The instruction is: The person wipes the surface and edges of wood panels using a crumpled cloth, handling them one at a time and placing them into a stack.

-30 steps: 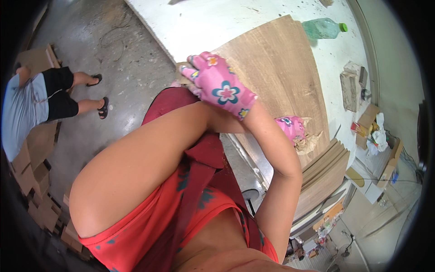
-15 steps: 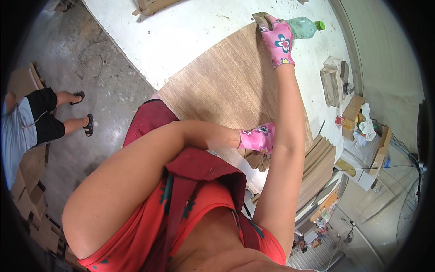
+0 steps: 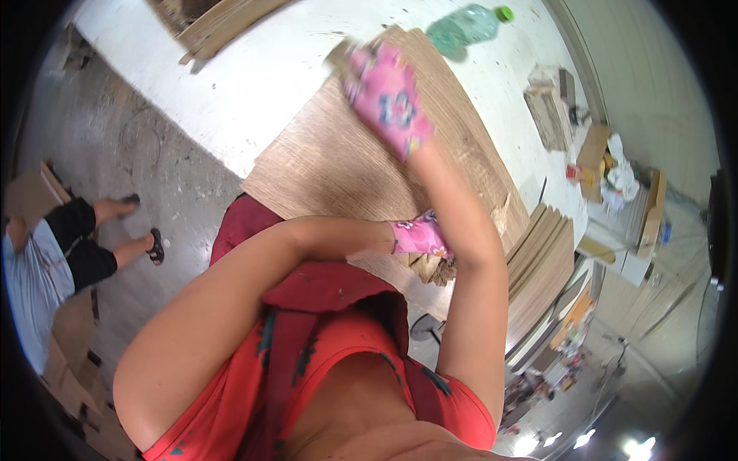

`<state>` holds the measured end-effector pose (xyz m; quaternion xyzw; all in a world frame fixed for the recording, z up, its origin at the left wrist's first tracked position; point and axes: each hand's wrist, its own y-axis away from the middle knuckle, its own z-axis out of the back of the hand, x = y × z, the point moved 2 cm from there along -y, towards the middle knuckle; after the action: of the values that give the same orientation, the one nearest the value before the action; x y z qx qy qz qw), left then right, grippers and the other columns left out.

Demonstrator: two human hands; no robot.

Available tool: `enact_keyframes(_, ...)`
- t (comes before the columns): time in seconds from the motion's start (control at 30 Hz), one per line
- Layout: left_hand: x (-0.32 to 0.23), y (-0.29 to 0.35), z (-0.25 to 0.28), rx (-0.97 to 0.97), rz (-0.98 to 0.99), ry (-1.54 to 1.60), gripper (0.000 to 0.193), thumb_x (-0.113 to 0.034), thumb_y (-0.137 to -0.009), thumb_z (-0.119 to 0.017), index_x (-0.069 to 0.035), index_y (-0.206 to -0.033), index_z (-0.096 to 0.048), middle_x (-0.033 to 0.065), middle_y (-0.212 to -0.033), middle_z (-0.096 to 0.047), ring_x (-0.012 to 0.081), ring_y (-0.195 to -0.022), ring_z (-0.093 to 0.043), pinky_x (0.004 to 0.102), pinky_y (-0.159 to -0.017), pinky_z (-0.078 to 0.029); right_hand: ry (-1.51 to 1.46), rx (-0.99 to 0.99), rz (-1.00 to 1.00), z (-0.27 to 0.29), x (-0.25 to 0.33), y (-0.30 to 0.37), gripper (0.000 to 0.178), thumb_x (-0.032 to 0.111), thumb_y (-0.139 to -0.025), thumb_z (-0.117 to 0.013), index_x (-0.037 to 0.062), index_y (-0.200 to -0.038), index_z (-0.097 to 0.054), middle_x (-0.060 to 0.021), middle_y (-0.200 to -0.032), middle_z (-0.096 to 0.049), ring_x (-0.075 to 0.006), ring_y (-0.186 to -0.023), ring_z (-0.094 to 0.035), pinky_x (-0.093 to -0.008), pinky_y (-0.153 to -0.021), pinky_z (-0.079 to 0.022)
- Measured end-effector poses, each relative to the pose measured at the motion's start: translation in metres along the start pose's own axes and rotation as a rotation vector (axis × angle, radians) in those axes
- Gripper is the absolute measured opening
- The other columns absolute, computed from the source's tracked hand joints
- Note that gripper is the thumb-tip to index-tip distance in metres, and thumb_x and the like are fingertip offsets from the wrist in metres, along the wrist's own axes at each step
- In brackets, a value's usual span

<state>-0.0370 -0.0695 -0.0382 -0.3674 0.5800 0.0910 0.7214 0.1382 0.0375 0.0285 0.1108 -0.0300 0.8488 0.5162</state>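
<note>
A wood-grain board (image 3: 307, 154) lies on a white table in front of me. My right hand (image 3: 390, 104), in a pink floral glove, is stretched over the board's far-left edge, blurred by motion. Its fingers are closed on a small brownish-grey pad (image 3: 344, 61), whose kind I cannot make out. Nearer my body, my left hand (image 3: 421, 234) wears a matching glove and rests on the board against a crumpled tan cloth or paper (image 3: 432, 269). My right forearm crosses in front and hides the left fingers. More crumpled tan material (image 3: 500, 215) shows beyond that forearm.
A green-capped clear bottle (image 3: 465, 29) lies beyond the board. Stacked wood-grain strips (image 3: 542, 261) stand to the right, with a block-like object (image 3: 544, 115) further back. A cardboard box (image 3: 223, 27) is at far left. Another person (image 3: 69, 246) is on the floor side at left.
My right hand has moved left and back from beside the bottle, carrying the brownish-grey pad across the board. The left hand stays by the crumpled material. The whole view has shifted slightly.
</note>
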Motion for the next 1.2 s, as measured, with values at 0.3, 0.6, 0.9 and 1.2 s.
enact_keyframes(0.3,0.014,-0.001,-0.007,-0.014,0.115,0.061,0.047,-0.021,-0.071,-0.071,-0.010,-0.115,-0.060,0.0094,-0.115,-0.060,0.0262,-0.122,-0.047,0.0380,-0.105,-0.036,-0.193,-0.298,-0.298,0.021,-0.096,-0.013,0.030,0.026,-0.080,-0.058,0.0092,-0.105,-0.064,-0.0208,-0.099,-0.061,-0.0353,-0.100,-0.054,-0.0454,-0.088,-0.044)
enact_keyframes(0.6,0.008,-0.005,-0.005,0.127,-0.069,-0.357,0.048,-0.024,-0.071,-0.071,-0.024,-0.118,-0.061,0.0015,-0.114,-0.061,0.0192,-0.114,-0.054,0.0411,-0.112,-0.029,0.005,-0.063,-0.676,0.042,-0.182,0.180,0.051,0.051,-0.086,-0.054,0.0139,-0.120,-0.064,-0.0168,-0.099,-0.060,-0.0289,-0.093,-0.060,-0.0394,-0.087,-0.051)
enact_keyframes(0.9,0.064,0.030,-0.012,0.143,0.414,0.390,0.040,-0.003,-0.072,-0.067,-0.005,-0.111,-0.062,0.0128,-0.109,-0.062,0.0267,-0.111,-0.055,0.0349,-0.095,-0.044,0.081,-0.095,-0.270,0.035,-0.109,0.028,0.025,0.023,-0.082,-0.051,0.0044,-0.084,-0.068,-0.0199,-0.093,-0.064,-0.0319,-0.094,-0.059,-0.0441,-0.082,-0.049)
enact_keyframes(1.2,0.001,-0.014,0.017,0.173,-0.022,-0.078,0.047,-0.002,-0.067,-0.068,-0.013,-0.113,-0.066,0.0061,-0.114,-0.065,0.0216,-0.119,-0.053,0.0382,-0.111,-0.032,-0.090,-0.195,-0.900,0.045,-0.189,0.256,0.042,0.038,-0.088,-0.051,0.0172,-0.123,-0.059,-0.0197,-0.102,-0.054,-0.0289,-0.092,-0.059,-0.0352,-0.085,-0.053)
